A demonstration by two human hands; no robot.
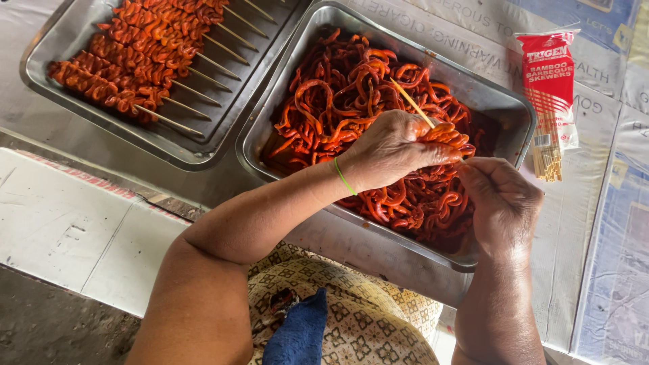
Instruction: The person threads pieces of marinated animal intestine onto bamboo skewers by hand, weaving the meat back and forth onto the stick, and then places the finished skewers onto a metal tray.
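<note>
Now | left hand [392, 145] grip pinching skewer [412, 103] | right hand [501, 199] grip pinching red strips [449, 137]

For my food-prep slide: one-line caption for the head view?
Two hands thread red marinated strips onto a skewer over a metal tray.

We see the left hand [392, 145] pinching a bamboo skewer [414, 103] threaded with red marinated strips [446, 135] over the steel tray [503, 105]. Right hand [500, 196] touches the strips. Second tray [74, 27] holds finished skewers [135, 54]. Skewer packet [551, 88] lies on the bench [595, 223].
</note>
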